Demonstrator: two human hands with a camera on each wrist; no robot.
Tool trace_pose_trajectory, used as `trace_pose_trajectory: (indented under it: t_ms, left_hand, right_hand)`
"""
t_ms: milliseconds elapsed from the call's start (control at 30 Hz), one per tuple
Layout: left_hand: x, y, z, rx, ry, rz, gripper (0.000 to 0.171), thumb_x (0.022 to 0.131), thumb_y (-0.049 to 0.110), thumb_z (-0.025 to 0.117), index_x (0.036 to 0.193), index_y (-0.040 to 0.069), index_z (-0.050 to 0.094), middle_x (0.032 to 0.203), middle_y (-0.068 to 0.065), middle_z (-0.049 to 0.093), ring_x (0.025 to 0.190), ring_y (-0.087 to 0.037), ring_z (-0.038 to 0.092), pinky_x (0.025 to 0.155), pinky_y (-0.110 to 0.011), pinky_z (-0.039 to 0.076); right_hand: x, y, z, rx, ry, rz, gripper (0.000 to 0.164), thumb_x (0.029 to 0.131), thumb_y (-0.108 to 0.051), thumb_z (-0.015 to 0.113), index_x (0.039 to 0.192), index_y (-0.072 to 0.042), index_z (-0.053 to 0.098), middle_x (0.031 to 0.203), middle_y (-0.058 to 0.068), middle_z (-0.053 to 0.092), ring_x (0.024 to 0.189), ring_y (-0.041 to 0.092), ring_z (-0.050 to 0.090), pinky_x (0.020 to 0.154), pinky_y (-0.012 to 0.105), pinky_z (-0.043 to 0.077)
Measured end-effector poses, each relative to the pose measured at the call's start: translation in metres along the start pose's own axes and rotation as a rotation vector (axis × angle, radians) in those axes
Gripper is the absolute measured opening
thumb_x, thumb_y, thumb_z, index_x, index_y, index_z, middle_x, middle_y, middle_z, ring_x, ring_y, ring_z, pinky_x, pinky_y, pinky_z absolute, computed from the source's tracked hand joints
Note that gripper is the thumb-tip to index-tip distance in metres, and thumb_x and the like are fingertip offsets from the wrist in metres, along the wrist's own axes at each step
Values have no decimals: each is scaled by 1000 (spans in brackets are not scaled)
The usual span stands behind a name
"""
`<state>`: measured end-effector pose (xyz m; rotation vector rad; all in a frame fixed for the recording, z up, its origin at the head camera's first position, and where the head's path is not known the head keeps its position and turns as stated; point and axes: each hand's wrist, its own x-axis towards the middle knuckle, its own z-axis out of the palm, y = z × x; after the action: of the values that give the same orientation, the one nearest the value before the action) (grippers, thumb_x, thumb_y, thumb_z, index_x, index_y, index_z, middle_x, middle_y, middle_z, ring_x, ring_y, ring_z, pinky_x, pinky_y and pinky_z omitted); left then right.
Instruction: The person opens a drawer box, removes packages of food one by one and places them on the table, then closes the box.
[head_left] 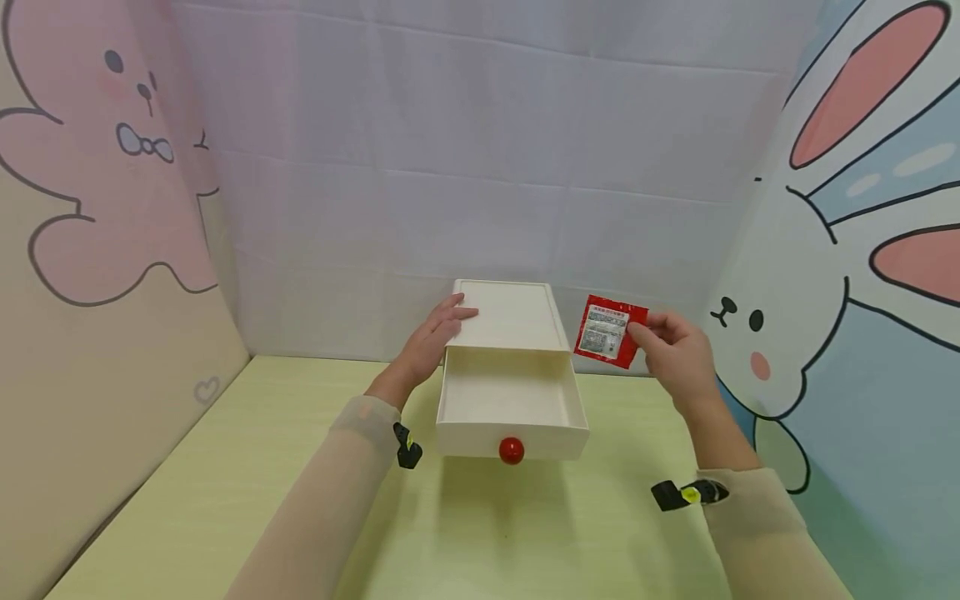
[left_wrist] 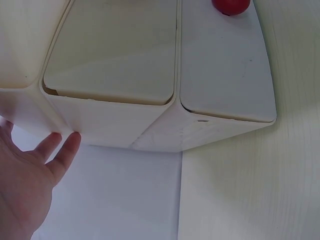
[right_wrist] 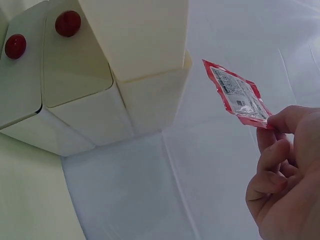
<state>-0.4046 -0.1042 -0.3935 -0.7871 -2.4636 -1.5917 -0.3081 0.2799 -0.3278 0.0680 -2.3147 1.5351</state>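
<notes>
A white drawer cabinet [head_left: 510, 315] stands at the back of the table with its top drawer [head_left: 512, 439] pulled out toward me. My left hand [head_left: 435, 335] rests against the cabinet's upper left edge, fingers extended. In the left wrist view, fingertips of the left hand [left_wrist: 30, 175] touch the cabinet's side wall. Off to the right of the cabinet, my right hand [head_left: 678, 354] pinches a small red packet [head_left: 609, 332] by its edge, its white printed label toward me. The right wrist view shows the packet [right_wrist: 239, 95] between thumb and fingers, apart from the cabinet.
Two lower drawers, the middle one [right_wrist: 75, 65] and the bottom one [right_wrist: 21, 75], are closed, each with a red knob. A pale green table [head_left: 300, 467] lies below. A white cloth [head_left: 480, 167] hangs behind, and cartoon-printed panels [head_left: 885, 400] flank both sides.
</notes>
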Motion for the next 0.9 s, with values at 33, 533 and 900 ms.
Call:
trace_pose_trajectory:
  t_ms: [33,533,900]
  left_hand:
    - [0,0,0,0,-1,1,55,117,38,30,160,16,57,185,5,19,173,-29,12,137,-65,16]
    - [-1,1,-1,-7,-6,1,55,117,38,30,160,15,57,185,4,18,173,-30,13,136,-65,16]
    - [-2,3,-2,-7,-5,-14,54,117,38,31,160,17,58,185,6,18,173,-29,13,137,-65,16]
  right_hand:
    - [2,4,-2,35,-3,36,29,108,-41,67,120,-14,67,98,-14,65,88,12,56,66,20,51]
    - [13,57,-3,72,37,340,41,109,-47,64,131,-12,62,107,-8,63,69,9,48,64,23,43]
    - [12,101,10,16,-12,411,46,111,-40,61,136,-2,60,93,-9,65,65,10,48,60,25,42]
